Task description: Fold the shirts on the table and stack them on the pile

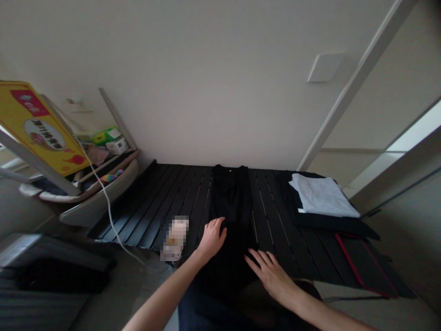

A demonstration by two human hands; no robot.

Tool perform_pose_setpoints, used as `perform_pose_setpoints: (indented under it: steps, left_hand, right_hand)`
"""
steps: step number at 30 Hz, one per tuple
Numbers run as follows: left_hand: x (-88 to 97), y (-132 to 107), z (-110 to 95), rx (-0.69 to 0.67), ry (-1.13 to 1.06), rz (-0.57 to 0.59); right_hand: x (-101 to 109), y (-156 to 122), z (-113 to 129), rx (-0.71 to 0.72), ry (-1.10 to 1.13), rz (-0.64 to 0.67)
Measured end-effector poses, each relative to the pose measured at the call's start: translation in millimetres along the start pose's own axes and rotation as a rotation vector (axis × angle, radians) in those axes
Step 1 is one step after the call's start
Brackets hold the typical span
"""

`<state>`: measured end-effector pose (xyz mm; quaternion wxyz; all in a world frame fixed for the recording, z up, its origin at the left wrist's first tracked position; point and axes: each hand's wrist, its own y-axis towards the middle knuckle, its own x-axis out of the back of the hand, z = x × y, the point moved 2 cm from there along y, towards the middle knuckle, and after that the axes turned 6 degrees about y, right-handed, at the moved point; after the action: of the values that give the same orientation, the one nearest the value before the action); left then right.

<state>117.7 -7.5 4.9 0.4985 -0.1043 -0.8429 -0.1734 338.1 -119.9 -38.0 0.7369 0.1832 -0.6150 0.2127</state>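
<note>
A long black garment (231, 202) lies lengthwise down the middle of a black slatted table (161, 202). My left hand (212, 237) rests on the garment's near left edge, fingers curled down onto the cloth. My right hand (270, 270) lies flat on the near right part of the garment, fingers stretched out and apart. Neither hand lifts anything.
A folded white cloth (322, 196) sits on a dark folded pile (330, 220) at the table's right. A blurred small object (175, 238) lies at the near left edge. A white cable (110, 211) runs from a cluttered shelf (93, 177) on the left. A red-trimmed black item (361, 262) lies at the right.
</note>
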Motion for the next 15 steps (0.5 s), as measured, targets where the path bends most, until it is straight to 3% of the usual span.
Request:
perform_pose_setpoints:
  steps: [4,9,11,15]
  left_hand:
    - [-18.5,78,1,0.192,-0.047,0.003]
    - [-25.4,165,28,0.403,-0.005,0.002]
    - [-30.2,189,38,0.483,0.010,0.028]
    - [-44.8,216,47,0.542,0.013,0.076]
  right_hand:
    - [-3,-1,-4,0.005,0.013,-0.023]
    - [16,-11,-12,0.075,0.030,-0.122]
    - [18,-12,-15,0.112,0.011,-0.214]
    - [9,-8,-30,0.105,-0.004,-0.526]
